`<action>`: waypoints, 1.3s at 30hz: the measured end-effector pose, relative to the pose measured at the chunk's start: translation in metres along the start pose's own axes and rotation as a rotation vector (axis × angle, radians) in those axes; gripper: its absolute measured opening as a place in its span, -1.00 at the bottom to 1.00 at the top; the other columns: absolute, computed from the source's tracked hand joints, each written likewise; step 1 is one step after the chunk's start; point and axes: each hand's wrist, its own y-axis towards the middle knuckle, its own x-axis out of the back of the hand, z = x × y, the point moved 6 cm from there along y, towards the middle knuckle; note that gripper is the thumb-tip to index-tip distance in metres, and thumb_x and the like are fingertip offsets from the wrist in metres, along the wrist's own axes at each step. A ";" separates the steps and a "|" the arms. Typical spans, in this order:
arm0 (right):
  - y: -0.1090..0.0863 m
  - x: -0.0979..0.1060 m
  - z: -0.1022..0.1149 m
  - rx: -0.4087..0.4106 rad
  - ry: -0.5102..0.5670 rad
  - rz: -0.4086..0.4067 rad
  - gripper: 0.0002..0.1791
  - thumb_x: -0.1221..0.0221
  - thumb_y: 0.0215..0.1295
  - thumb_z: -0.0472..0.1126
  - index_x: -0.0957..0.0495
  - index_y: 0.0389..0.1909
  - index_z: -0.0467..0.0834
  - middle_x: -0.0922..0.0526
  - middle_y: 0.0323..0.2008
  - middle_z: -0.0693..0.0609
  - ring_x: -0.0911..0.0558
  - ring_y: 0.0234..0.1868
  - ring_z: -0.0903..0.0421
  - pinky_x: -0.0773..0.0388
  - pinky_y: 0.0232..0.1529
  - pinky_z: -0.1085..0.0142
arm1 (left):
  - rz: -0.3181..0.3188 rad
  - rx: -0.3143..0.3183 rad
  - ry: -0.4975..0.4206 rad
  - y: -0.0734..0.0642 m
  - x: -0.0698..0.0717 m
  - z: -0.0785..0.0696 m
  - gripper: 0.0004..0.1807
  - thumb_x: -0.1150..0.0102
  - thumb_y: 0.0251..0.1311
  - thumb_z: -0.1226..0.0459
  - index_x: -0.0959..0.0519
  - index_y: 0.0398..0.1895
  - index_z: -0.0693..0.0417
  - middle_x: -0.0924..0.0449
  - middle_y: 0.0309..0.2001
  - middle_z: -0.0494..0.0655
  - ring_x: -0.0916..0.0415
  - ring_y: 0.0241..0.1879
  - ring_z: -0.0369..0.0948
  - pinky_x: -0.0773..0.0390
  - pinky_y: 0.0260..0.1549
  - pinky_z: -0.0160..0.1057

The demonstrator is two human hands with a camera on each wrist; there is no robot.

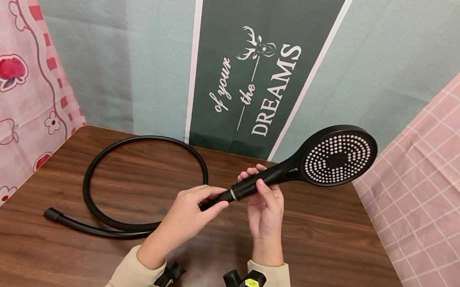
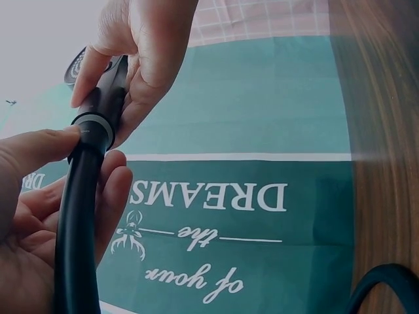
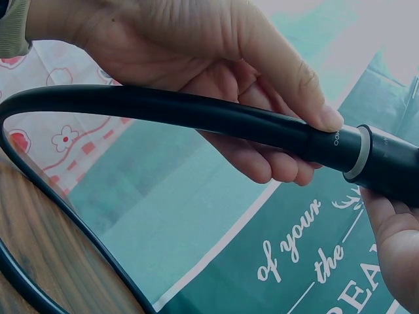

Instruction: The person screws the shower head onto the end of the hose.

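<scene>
A black shower head [image 1: 337, 156] with a round face of pale nozzles is held up over the table, tilted to the upper right. My right hand [image 1: 266, 210] grips its handle [image 1: 257, 181], thumb on the near side. With thumb and fingers my left hand [image 1: 191, 213] pinches the end connector [image 3: 334, 147] of a black shower hose [image 1: 88, 181]. That connector meets the base of the handle, and a pale ring [image 2: 98, 122] shows at the joint. Behind the connector the hose runs under the left wrist and loops across the table.
The hose's other end [image 1: 52, 214] lies on the brown wooden table [image 1: 325, 281] at the left. A green cloth with white lettering [image 1: 266, 88] hangs behind. Patterned pink cloths [image 1: 453, 201] stand at both sides. Each wrist wears a small black camera [image 1: 244, 281].
</scene>
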 end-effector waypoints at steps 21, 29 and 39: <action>-0.001 0.002 0.000 -0.006 -0.006 -0.019 -0.70 0.14 0.49 -0.47 -0.53 0.03 -0.26 -0.74 -0.16 -0.06 -0.76 -0.08 0.08 -0.59 0.14 0.22 | 0.051 0.046 0.001 0.000 -0.002 0.003 -0.77 -0.29 0.29 0.21 -0.72 -0.03 0.00 -0.70 -0.27 -0.19 -0.47 -0.40 -0.31 -0.51 -0.38 -0.37; -0.001 0.001 0.000 -0.003 -0.002 -0.012 -0.69 0.15 0.49 -0.47 -0.53 0.03 -0.26 -0.74 -0.16 -0.06 -0.76 -0.08 0.08 -0.59 0.14 0.21 | 0.048 0.017 0.012 0.000 -0.002 0.001 -0.77 -0.29 0.29 0.22 -0.71 -0.03 0.02 -0.70 -0.28 -0.18 -0.46 -0.42 -0.32 -0.51 -0.40 -0.37; 0.000 0.001 0.000 -0.005 0.001 -0.014 -0.69 0.15 0.49 -0.48 -0.53 0.03 -0.26 -0.74 -0.16 -0.06 -0.76 -0.08 0.08 -0.59 0.14 0.22 | 0.036 0.017 0.012 0.000 -0.002 0.001 -0.77 -0.31 0.26 0.22 -0.71 -0.03 0.01 -0.70 -0.28 -0.18 -0.47 -0.42 -0.32 -0.52 -0.39 -0.37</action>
